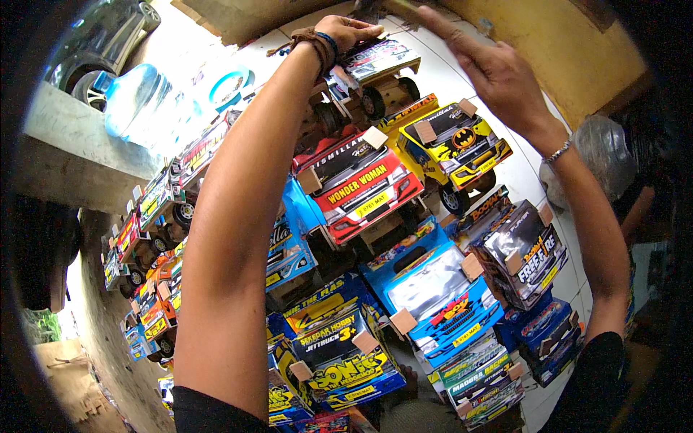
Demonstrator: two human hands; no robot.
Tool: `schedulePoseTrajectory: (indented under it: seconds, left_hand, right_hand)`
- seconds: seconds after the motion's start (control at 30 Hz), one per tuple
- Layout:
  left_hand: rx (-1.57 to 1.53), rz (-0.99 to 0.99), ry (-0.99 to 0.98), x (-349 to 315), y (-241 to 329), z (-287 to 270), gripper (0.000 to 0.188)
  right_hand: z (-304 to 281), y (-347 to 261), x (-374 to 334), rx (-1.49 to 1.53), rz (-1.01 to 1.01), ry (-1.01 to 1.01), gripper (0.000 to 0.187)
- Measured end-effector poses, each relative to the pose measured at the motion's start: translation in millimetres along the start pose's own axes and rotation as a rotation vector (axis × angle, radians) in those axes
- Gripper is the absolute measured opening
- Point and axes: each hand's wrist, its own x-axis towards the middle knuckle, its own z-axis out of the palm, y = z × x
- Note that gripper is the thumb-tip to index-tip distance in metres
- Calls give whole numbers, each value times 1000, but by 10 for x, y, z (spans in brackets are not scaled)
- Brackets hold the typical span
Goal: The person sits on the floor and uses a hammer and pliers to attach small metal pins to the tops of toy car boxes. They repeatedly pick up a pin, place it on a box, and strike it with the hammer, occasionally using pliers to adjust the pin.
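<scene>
At the top of the view my left hand (351, 32) reaches over the far toy truck (379, 59), its fingertips pinched together at the truck's upper edge. Whatever lies between those fingertips is too small to make out. My right hand (498, 76), smeared by motion, is raised to the right of that truck. Its fingers close round a hammer-like tool (404, 7) with a yellowish handle and a dark end, partly cut off by the frame. Below my hands sit a red toy truck (372, 189) and a yellow one (458, 141), with small wooden tabs on their cabs.
Several more toy trucks crowd the tiled floor, among them a blue one (444, 296) and a black one (521, 242). A row of trucks stands on the left. A big blue water bottle (137, 105) lies near a parked car (101, 43). Clear plastic (603, 159) sits at the right.
</scene>
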Motion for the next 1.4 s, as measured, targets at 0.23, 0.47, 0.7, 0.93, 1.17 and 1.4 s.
schedulePoseTrajectory:
  seconds: [0.23, 0.47, 0.7, 0.93, 1.17, 1.4]
  left_hand:
    - [-47, 89, 3, 168, -180, 23, 40]
    - [-110, 28, -39, 167, -189, 5, 38]
    - [-206, 129, -11, 114, -173, 30, 34]
    - [-299, 112, -24, 71, -168, 52, 34]
    - [-15, 225, 29, -89, 8, 71, 38]
    - [335, 335, 112, -238, 188, 14, 56]
  right_hand:
    - [92, 28, -67, 139, 12, 79, 41]
    - [83, 133, -93, -39, 60, 12, 45]
    - [50, -90, -213, 140, 263, -227, 44]
    - [-365, -416, 27, 914, 915, -156, 27]
    - [-486, -714, 84, 1244, 1000, -150, 28]
    - [-504, -547, -48, 1217, 1057, -159, 32]
